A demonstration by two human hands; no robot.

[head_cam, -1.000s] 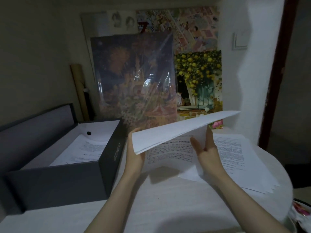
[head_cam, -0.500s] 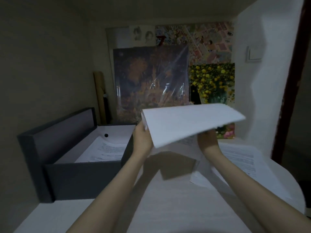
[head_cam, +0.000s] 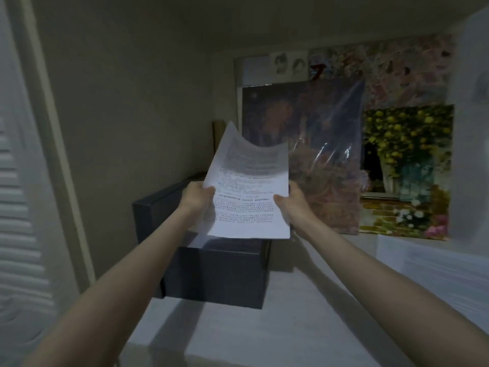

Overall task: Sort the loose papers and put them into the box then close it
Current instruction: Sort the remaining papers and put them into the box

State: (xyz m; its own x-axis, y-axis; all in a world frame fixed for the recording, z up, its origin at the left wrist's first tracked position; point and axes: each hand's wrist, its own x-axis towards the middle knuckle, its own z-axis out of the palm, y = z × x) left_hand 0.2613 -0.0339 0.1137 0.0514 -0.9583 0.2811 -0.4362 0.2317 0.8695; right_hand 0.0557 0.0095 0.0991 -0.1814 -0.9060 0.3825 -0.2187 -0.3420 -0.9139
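Paintings (head_cam: 357, 160), seemingly plastic-wrapped, behind box (head_cam: 217, 274).

Dim room, light pretty weak. Plain beige wall (head_cam: 137, 102) ahead of me on left. White louvred shutter (head_cam: 18, 207) at far left, blurry. White tabletop (head_cam: 264, 327) below. Against back wall: big dark picture in shiny plastic wrap (head_cam: 317, 144), yellow-flower painting (head_cam: 407, 165) beside it on right, pale flowery poster (head_cam: 383, 64) above both. Cardboard tube (head_cam: 218, 133) in corner. White wall (head_cam: 473, 75) at right.
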